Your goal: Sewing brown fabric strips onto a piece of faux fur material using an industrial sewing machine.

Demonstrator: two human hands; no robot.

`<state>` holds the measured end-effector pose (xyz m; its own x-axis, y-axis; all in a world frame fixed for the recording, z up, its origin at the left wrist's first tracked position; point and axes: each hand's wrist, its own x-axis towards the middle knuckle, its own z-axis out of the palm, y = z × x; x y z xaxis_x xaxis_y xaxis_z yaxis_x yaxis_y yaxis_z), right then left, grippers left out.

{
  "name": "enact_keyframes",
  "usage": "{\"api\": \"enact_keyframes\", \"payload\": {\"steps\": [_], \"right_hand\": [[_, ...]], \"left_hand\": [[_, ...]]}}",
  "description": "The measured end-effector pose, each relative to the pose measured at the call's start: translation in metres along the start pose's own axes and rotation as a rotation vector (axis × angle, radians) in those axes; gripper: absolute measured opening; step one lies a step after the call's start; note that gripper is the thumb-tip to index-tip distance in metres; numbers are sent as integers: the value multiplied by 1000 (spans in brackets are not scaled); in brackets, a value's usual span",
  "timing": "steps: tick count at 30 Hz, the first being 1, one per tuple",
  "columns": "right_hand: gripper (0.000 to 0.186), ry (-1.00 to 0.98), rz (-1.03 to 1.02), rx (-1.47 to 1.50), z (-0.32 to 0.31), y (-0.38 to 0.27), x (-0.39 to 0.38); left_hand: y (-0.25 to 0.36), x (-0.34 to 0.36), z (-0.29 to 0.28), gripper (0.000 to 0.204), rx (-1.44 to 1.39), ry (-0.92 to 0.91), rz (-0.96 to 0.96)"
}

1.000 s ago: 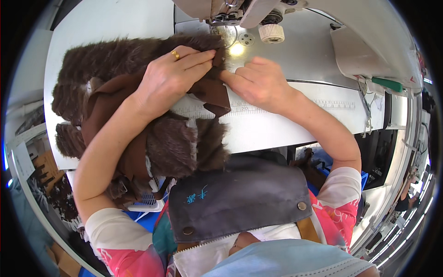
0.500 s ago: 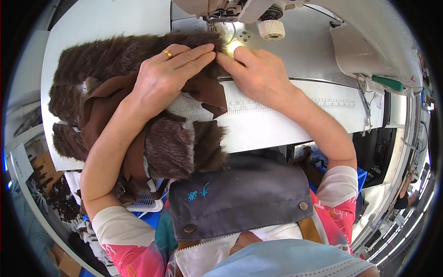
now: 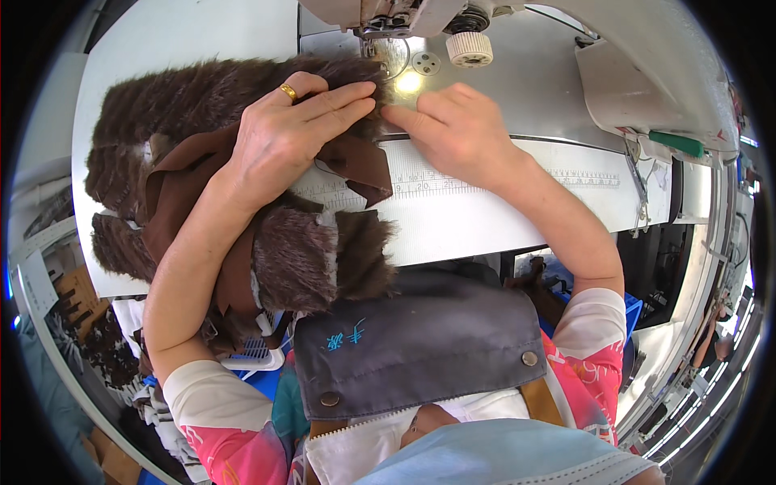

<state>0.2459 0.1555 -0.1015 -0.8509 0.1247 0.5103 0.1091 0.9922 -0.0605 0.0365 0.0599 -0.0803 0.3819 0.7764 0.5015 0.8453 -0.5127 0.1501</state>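
Observation:
A long dark-brown fur piece (image 3: pixel 186 97) lies on the white worktable, its right end just below the needle area of a sewing machine (image 3: pixel 404 20). My left hand (image 3: pixel 279 137) bears on that right end, fingers pressed together around the fur. My right hand (image 3: pixel 457 129) is closed at the same edge, forefinger and thumb against it; exactly what they pinch is partly hidden. Smooth brown fabric (image 3: pixel 182 190) is bunched beneath my left arm, with a second fur piece (image 3: pixel 295 250) below it near the table's front edge.
A printed ruler (image 3: pixel 501 182) runs along the table. The machine's white knob (image 3: pixel 470 50) and arm (image 3: pixel 647 89) overhang the right side, with a green-handled tool (image 3: pixel 675 144). A blue bin (image 3: pixel 630 311) sits under the table. A co-worker (image 3: pixel 711 339) shows at far right.
Both hands and the fur have shifted slightly left and up toward the machine over the last second. My right hand has closed in on the fur's edge.

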Motion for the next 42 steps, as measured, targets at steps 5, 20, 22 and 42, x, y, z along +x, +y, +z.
{"api": "enact_keyframes", "payload": {"steps": [5, 20, 22, 42], "right_hand": [[32, 53, 83, -5, -2, -4, 4], [39, -65, 129, -31, -3, -3, 5], [41, -66, 114, -19, -3, 1, 6], [37, -15, 197, -17, 5, 24, 11]], "left_hand": [[-1, 0, -2, 33, -21, -24, 44], [-1, -3, -14, 60, -281, -247, -49], [-1, -6, -14, 61, -282, -246, -57], [-10, 12, 9, 53, -105, -131, -168]]}}
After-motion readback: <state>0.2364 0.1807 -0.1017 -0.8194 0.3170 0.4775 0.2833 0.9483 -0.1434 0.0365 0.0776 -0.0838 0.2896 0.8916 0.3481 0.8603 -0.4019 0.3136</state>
